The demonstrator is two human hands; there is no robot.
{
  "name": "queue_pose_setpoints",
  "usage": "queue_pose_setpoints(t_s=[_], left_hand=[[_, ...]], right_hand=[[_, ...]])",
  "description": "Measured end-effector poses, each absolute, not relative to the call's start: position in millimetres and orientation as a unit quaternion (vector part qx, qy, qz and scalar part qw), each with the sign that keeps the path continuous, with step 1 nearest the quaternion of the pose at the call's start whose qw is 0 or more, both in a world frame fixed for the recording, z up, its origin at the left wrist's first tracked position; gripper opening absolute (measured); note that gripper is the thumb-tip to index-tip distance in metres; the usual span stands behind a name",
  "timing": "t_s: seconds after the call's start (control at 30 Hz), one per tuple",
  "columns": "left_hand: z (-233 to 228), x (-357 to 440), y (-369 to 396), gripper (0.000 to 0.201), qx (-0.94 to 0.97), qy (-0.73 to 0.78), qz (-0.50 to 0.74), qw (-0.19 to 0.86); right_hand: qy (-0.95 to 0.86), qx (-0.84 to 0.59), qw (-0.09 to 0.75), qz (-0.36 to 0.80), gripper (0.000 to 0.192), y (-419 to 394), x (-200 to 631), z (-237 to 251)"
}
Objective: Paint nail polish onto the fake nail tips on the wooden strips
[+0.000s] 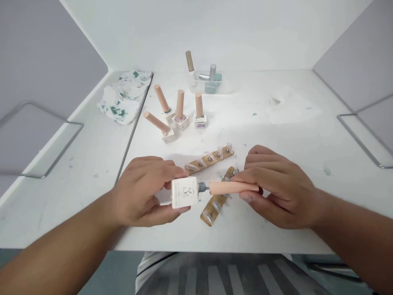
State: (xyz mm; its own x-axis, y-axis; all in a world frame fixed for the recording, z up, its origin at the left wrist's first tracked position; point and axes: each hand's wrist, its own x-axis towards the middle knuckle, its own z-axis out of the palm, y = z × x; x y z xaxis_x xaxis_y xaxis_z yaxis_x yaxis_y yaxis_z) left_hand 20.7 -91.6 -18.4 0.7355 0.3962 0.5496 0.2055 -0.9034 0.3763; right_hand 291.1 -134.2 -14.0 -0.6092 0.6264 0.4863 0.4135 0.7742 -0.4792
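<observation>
- At lower left of centre, the left hand (pixel 150 191) is gripping a white nail-polish bottle (pixel 184 192) sideways between thumb and fingers.
- At lower centre, the brush stem (pixel 207 188) is bridging bottle neck (pixel 202 187) and peach cap (pixel 225 188); whether entering or leaving is unclear.
- Right of centre, the right hand (pixel 278 188) is pinching the cap, likely needing to keep it aligned.

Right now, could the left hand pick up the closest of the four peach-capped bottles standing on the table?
Probably not while the left hand grips another white bottle; once freed, likely yes, since nothing seems to block the way to that standing bottle.
</observation>
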Motion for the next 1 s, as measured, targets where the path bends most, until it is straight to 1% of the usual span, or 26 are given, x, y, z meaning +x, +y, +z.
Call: queue_pose_setpoints(t_s=[0.23, 0.4, 0.6, 0.73, 1.0], left_hand=[[-17.3, 19.5, -90.7, 0.028, 0.914, 0.161, 0.345, 0.138], [-17.9, 18.8, -89.3, 0.028, 0.91, 0.159, 0.357, 0.134], [-19.7, 13.2, -85.1, 0.028, 0.91, 0.168, 0.342, 0.161], [-21.5, 11.2, -83.5, 0.031, 0.905, 0.179, 0.346, 0.17], [-21.0, 14.1, -81.6, 0.031, 0.907, 0.182, 0.351, 0.146]], right_hand=[[-0.862, -0.279, 0.377, 0.192, 0.008, -131.5, 296.1, -11.3], [-0.863, -0.266, 0.383, 0.195, 0.009, -129.8, 298.9, -11.4], [-0.888, -0.243, 0.348, 0.177, 0.006, -129.1, 299.5, -9.5], [-0.893, -0.248, 0.34, 0.159, 0.006, -128.9, 298.7, -9.9], [-0.915, -0.23, 0.302, 0.136, 0.012, -131.9, 298.0, -9.6]])
